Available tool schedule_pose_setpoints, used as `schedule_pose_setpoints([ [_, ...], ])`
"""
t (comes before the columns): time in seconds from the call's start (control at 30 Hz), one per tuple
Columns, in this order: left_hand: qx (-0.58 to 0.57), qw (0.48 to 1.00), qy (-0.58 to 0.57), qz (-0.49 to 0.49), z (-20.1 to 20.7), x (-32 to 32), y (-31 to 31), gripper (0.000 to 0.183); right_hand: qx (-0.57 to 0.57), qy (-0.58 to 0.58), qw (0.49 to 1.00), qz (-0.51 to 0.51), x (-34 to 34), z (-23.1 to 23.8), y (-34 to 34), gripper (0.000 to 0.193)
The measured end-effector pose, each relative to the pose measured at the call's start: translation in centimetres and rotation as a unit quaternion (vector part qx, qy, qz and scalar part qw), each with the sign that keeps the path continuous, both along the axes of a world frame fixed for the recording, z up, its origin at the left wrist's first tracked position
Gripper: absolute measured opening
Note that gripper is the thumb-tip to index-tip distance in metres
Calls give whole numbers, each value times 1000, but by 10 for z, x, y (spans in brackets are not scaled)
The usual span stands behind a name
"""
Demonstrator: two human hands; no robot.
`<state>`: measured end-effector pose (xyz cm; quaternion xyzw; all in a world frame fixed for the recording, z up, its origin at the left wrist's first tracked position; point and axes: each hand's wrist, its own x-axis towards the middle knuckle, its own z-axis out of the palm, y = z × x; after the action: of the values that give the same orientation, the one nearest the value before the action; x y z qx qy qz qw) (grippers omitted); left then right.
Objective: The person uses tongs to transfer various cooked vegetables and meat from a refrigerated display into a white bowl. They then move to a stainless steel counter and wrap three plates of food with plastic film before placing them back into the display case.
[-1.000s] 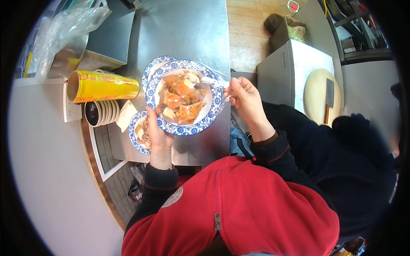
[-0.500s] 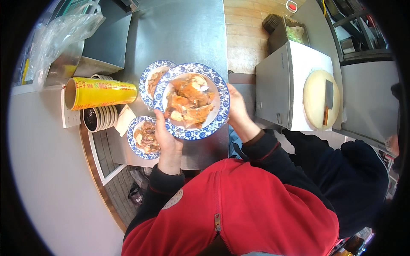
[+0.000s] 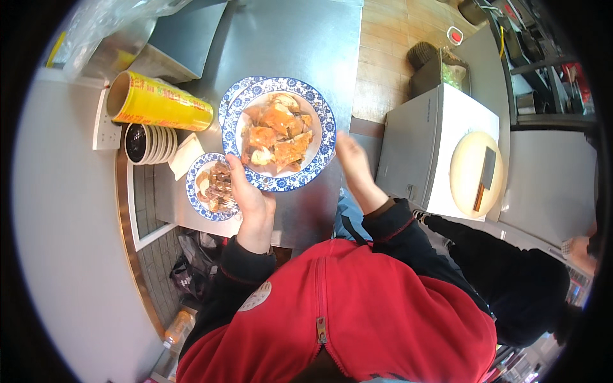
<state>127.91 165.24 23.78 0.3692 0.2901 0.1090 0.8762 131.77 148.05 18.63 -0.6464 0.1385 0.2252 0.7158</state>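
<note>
A white plate with a blue floral rim (image 3: 327,153) carries chopped, browned pieces of meat (image 3: 281,134) that look like poultry. My left hand (image 3: 251,207) is closed on the plate's lower left rim, thumb on top and fingers underneath. At the right rim is my right hand (image 3: 354,163); its fingers are bent and partly hidden, and I cannot tell whether they touch the plate. A second blue-rimmed plate (image 3: 237,89) shows behind the held one, mostly covered. Another such plate (image 3: 193,203), also with chopped meat, lies on the counter beside my left hand.
Left on the steel counter (image 3: 281,38) are a yellow tube (image 3: 163,105), stacked cups or bowls (image 3: 156,143) and a paper napkin (image 3: 185,156). At right, a cleaver (image 3: 487,172) lies on a round board (image 3: 466,169) atop a white cabinet. A person in dark clothes (image 3: 517,274) stands at right.
The held plate has moved slightly left and up. My right hand has slid down and outward at its rim, while my left hand keeps its grip. My view has shifted somewhat.
</note>
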Motion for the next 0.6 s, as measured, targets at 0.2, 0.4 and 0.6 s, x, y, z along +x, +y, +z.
schedule_pose_setpoints([
  [0.2,-2,998,-7,61,1,-7,-31,55,386,-24,910,-151,-7,37,27,62],
  [0.4,-4,992,-24,121,-20,4,-46,54,390,65,919,2,-11,-3,-2,80],
  [0.6,-55,995,13,83,-60,48,-95,56,96,-119,985,-76,79,9,-100,71],
])
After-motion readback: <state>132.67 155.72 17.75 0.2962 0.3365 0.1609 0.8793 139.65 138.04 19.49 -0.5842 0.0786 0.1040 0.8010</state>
